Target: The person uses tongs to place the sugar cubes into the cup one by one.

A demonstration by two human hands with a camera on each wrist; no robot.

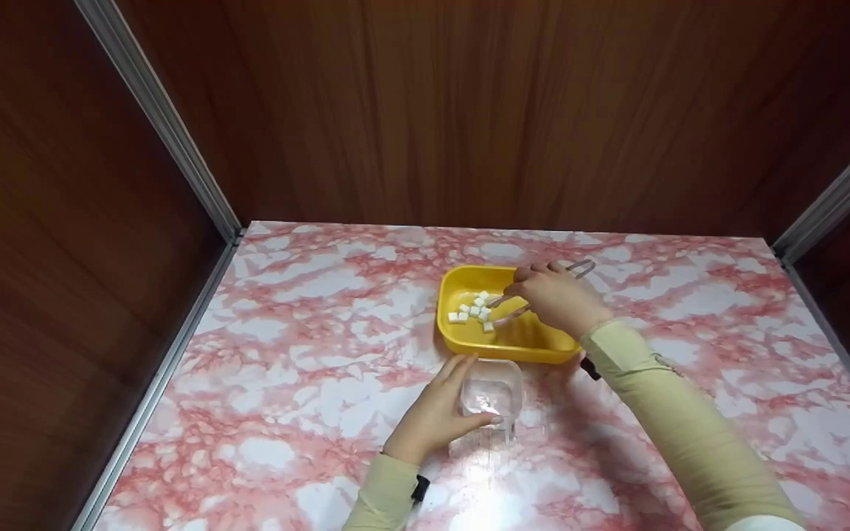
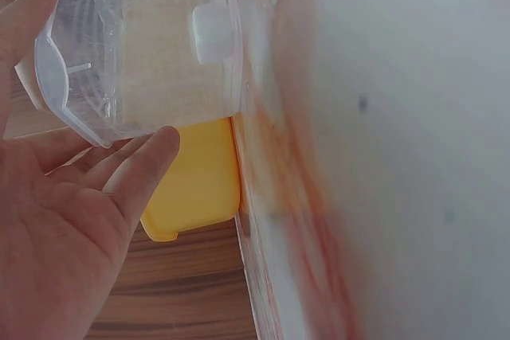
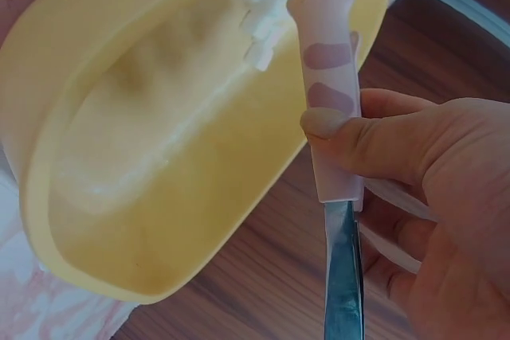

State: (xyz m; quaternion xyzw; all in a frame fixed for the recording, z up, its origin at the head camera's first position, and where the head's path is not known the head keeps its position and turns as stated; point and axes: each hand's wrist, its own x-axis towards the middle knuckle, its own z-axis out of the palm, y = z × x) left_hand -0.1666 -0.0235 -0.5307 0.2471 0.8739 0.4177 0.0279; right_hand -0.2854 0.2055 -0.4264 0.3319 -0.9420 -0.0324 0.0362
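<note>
My left hand [image 1: 436, 409] holds a clear plastic container [image 1: 495, 372] on the table, thumb on its near side and fingers round its left and far side. In the left wrist view one white cube [image 2: 213, 33] shows inside the container. My right hand [image 1: 558, 299] grips metal tongs [image 3: 328, 77] with pink paw-shaped tips, pointing down into a yellow bin [image 1: 462, 346]. Several small white cubes [image 1: 475, 311] lie in the bin's left part, right beside the tips. Whether a cube sits between the tips cannot be made out.
The bin stands just beyond the clear container on a red-and-white marbled tabletop [image 1: 299, 413]. Dark wood-grain panels [image 1: 469, 110] with metal edge strips [image 1: 163, 110] enclose the table at the back and both sides.
</note>
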